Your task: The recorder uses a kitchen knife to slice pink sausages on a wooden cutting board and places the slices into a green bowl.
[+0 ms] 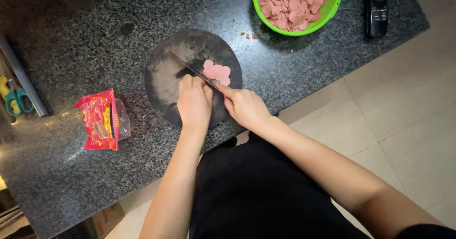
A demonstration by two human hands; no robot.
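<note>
Pink sausage slices (217,72) lie fanned on a round dark cutting board (164,82), at about one o'clock from the left hand (194,102). In the head view, that hand is curled down tight over whatever is being cut, the piece itself hidden beneath its fingers. The right hand (246,107) is closed around the knife (190,68), whose blade runs toward ten o'clock right alongside the left knuckles. With fingers so close, a slip could nick them. A green bowl (336,1) of slices sits at one o'clock, a red wrapper (99,120) at nine o'clock, and the board nears the granite counter (71,39) edge.
</note>
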